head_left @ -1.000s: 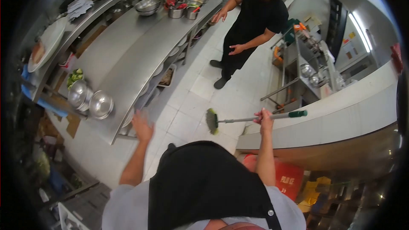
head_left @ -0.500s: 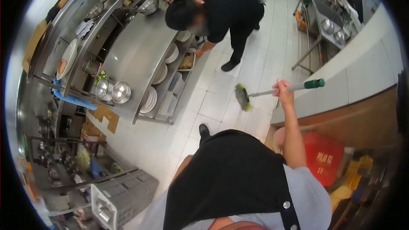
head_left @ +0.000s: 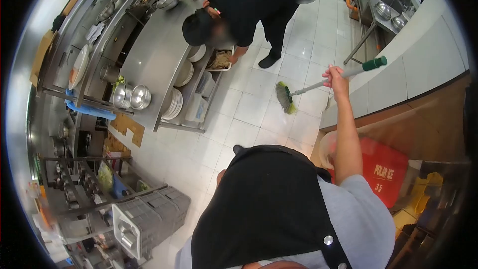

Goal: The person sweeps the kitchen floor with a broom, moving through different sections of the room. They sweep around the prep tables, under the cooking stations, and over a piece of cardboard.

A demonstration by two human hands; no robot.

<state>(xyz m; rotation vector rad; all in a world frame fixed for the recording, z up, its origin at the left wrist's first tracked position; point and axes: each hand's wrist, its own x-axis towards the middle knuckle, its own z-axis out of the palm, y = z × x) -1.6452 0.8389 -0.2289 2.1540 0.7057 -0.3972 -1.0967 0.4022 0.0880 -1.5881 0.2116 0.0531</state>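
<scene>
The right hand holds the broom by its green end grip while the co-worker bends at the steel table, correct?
Not quite: the head view shows the right hand holding the broom by its grey pole, short of the green end grip. The co-worker does bend at the steel table.

Bright white light fills the middle of the view, leaving pale glare on the white floor tiles [head_left: 244, 107] and a soft sheen along the steel table [head_left: 154, 45]. The storage rack [head_left: 124, 197] at lower left is dimmer. Fisheye distortion bows the low wall [head_left: 398, 84] at right, and the corners fade to black. The broom [head_left: 285, 98] looks fairly crisp; a blurred patch covers the co-worker's [head_left: 239, 5] face.
</scene>
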